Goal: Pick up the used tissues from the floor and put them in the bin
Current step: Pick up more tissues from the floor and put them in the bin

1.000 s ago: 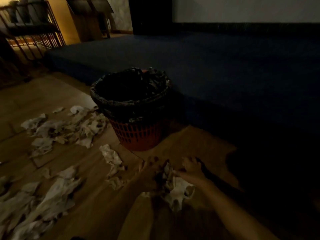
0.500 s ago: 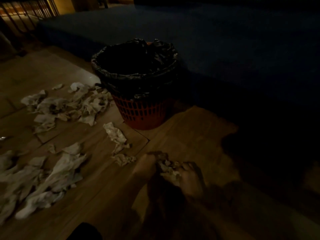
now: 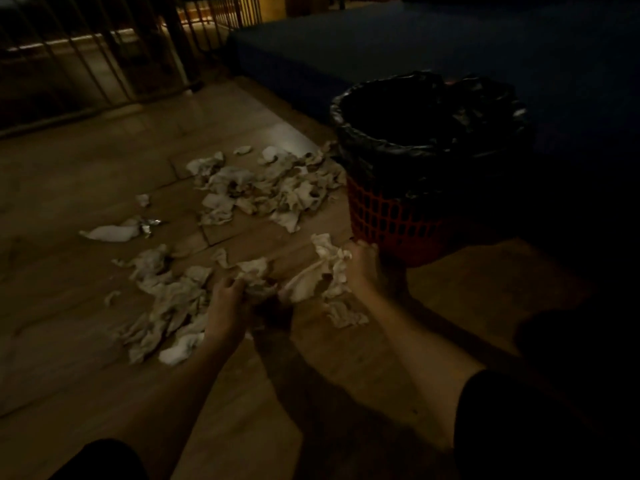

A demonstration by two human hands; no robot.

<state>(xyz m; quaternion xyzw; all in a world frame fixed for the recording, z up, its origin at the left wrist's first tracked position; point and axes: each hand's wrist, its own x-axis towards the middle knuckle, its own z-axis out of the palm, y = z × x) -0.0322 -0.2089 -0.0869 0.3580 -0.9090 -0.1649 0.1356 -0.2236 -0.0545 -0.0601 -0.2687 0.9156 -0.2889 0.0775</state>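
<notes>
Fingers [image 3: 231,284] of both hands curl around crumpled tissues [image 3: 322,271] beside bin [image 3: 398,220].

Bin [image 3: 398,216] interior dark; right side in shadow.

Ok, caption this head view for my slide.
Both hands, left hand and right hand, gather tissues beside the lined bin.

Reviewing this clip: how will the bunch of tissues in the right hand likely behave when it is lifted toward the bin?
The bunch of tissues looks crumpled and limp, so it will probably sag and trail from the right hand. Loose pieces may drop. It seems light, so carrying it to the bin close by should be easy.
</notes>
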